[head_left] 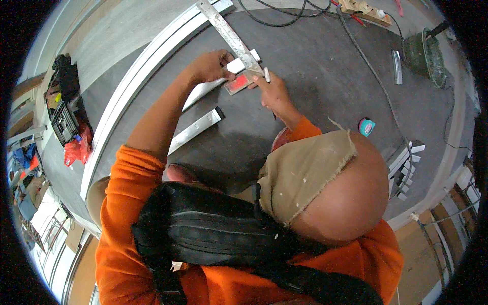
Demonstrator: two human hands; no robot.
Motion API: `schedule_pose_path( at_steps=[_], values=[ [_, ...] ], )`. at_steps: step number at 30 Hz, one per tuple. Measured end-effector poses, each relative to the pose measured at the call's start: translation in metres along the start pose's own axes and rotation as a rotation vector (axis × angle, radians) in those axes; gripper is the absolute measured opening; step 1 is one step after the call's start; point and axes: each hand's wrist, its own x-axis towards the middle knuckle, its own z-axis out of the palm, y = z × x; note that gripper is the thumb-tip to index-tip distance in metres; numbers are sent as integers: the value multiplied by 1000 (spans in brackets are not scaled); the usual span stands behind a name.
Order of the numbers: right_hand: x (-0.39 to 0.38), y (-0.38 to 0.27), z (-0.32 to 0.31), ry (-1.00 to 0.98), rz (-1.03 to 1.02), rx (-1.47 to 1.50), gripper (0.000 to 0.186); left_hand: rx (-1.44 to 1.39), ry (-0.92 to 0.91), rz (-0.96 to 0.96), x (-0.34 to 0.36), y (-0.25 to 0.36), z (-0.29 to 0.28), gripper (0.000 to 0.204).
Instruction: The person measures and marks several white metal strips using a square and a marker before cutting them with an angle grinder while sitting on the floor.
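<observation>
A steel try square point(226, 33) with a red-inset stock point(239, 84) lies across a white bar point(203, 89). My left hand point(212, 67) is curled on the bar just left of the square's blade. My right hand point(271, 94) is closed at the square's corner, with a small white stick point(266, 74), too small to identify, upright by the fingers. A shorter silver profile point(195, 129) with a dark end lies nearer me on the grey floor.
Long white rails point(127, 89) run along the left, beside tools and a red bag point(79, 147). Cables, a power strip point(356, 10), a bucket point(424, 58), a short profile point(397, 66), a tape measure point(366, 127) and cut pieces point(404, 168) are on the right.
</observation>
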Motion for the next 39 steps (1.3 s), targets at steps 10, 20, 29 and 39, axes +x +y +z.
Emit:
schedule_pose_path(
  at_steps=[10, 20, 29, 39],
  values=[
    [-19, 11, -11, -21, -218, -132, 31, 301, 104, 60, -25, 5, 6, 54],
    [-23, 12, -11, -54, -65, 132, 26, 162, 231, 16, -12, 23, 14, 59],
    [9, 17, -8, -142, 22, 180, 26, -689, 162, -320, 9, 15, 6, 30],
    [22, 10, -2, -182, 5, 277, 36, -832, 291, -329, 30, 7, 21, 28]
  ],
)
